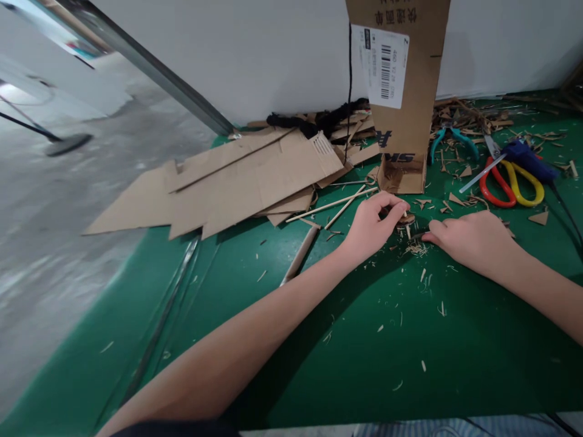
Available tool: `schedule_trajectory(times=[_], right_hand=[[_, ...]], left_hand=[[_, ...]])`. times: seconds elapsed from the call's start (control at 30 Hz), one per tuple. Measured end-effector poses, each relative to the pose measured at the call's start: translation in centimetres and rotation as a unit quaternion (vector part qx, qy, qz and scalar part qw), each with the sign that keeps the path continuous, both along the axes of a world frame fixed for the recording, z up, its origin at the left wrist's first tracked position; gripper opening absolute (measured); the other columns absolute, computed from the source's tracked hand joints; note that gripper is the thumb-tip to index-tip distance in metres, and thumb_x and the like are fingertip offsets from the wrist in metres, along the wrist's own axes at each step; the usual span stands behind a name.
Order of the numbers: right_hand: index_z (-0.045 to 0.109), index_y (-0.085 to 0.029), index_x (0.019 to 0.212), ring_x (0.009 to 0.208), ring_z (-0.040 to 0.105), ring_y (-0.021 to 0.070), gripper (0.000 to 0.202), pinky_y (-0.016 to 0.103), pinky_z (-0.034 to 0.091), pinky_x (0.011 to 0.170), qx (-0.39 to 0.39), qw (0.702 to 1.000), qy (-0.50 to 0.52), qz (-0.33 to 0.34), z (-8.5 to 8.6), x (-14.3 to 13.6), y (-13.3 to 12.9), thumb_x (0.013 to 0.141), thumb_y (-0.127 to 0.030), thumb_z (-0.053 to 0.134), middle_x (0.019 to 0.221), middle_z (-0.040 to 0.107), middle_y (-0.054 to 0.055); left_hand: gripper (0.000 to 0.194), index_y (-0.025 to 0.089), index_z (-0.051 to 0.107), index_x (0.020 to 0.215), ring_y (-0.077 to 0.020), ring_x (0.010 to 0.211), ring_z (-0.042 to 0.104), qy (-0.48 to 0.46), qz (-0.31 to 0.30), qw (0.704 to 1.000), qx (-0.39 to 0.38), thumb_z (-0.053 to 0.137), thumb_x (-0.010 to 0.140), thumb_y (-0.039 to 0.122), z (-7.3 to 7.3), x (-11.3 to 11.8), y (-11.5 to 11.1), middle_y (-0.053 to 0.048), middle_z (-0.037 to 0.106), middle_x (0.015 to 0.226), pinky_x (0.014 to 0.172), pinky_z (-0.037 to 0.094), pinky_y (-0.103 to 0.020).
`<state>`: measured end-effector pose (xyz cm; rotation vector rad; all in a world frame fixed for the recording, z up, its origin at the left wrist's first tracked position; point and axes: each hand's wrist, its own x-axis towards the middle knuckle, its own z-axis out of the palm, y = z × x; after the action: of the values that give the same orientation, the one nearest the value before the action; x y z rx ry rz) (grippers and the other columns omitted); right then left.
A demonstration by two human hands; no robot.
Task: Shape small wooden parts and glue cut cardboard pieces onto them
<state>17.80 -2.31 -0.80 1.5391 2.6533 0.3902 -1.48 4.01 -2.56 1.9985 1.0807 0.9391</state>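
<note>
My left hand (372,223) is closed, pinching a short pale wooden stick (408,231) that points down toward the table. Beneath its fingertips lies a small brown piece (405,220), partly hidden by them. My right hand (476,244) is closed around a thin dark blade (416,235), probably a small knife, whose handle is hidden in the fist. The blade's tip is close to the stick; whether they touch I cannot tell. A little heap of wood shavings (418,249) lies just below, on the green tabletop (355,364).
Flat cardboard sheets (255,182) lie at left, beside thin wooden sticks (337,203) and a brownish rod (300,255). An upright cardboard piece (405,130) stands behind my hands. Teal pliers (455,141), red-and-yellow scissors (512,185) and a blue glue gun (528,161) lie at right among scraps.
</note>
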Motion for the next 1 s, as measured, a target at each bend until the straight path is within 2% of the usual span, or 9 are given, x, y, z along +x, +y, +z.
schedule_trajectory(times=[0.17, 0.33, 0.7, 0.83, 1.0], right_hand=[[0.061, -0.016, 0.072, 0.043, 0.048, 0.0121, 0.049, 0.028, 0.009, 0.048, 0.057, 0.998, 0.024, 0.024, -0.3, 0.4, 0.0, 0.099, -0.043, 0.030, 0.052, 0.059, 0.002], [0.059, -0.016, 0.069, 0.041, 0.043, 0.0118, 0.053, 0.028, 0.008, 0.049, 0.104, 0.994, 0.025, -0.015, -0.6, -0.2, 0.5, 0.099, -0.046, 0.027, 0.048, 0.055, 0.003], [0.063, -0.015, 0.079, 0.039, 0.047, 0.0148, 0.049, 0.028, 0.014, 0.047, 0.032, 0.999, 0.001, -0.027, 0.3, -1.1, 0.4, 0.099, -0.042, 0.028, 0.050, 0.059, 0.006], [0.063, -0.016, 0.077, 0.039, 0.048, 0.0160, 0.047, 0.028, 0.013, 0.046, 0.012, 1.000, -0.005, -0.023, 0.2, -1.0, -0.1, 0.099, -0.041, 0.030, 0.046, 0.057, 0.004], [0.062, -0.017, 0.075, 0.043, 0.052, 0.0155, 0.044, 0.027, 0.014, 0.047, -0.003, 1.000, -0.007, -0.028, 0.1, -1.0, -0.9, 0.098, -0.040, 0.033, 0.052, 0.062, 0.004]], left_hand=[[0.017, 0.018, 0.065, 0.079, -0.0141, 0.070, 0.059, 0.000, 0.003, 1.000, -0.002, 0.054, 0.089, 0.026, 0.2, 0.0, -0.1, -0.002, 0.066, 0.076, 0.063, 0.046, -0.026], [0.016, 0.018, 0.064, 0.077, -0.0129, 0.070, 0.059, -0.008, 0.005, 1.000, -0.002, 0.054, 0.089, 0.023, 0.1, 0.1, 0.0, -0.002, 0.066, 0.076, 0.064, 0.046, -0.026], [0.016, 0.018, 0.065, 0.079, -0.0144, 0.071, 0.060, 0.003, 0.012, 1.000, -0.003, 0.054, 0.088, 0.025, -0.2, -0.1, 0.2, -0.003, 0.067, 0.077, 0.066, 0.047, -0.028], [0.018, 0.018, 0.065, 0.079, -0.0150, 0.072, 0.061, -0.002, 0.005, 1.000, -0.004, 0.053, 0.089, 0.027, -0.2, -0.2, 0.1, -0.004, 0.067, 0.078, 0.064, 0.047, -0.028], [0.018, 0.018, 0.064, 0.079, -0.0150, 0.073, 0.061, -0.009, 0.001, 1.000, -0.012, 0.053, 0.089, 0.027, -0.2, -0.2, 0.0, -0.004, 0.067, 0.078, 0.064, 0.047, -0.028]])
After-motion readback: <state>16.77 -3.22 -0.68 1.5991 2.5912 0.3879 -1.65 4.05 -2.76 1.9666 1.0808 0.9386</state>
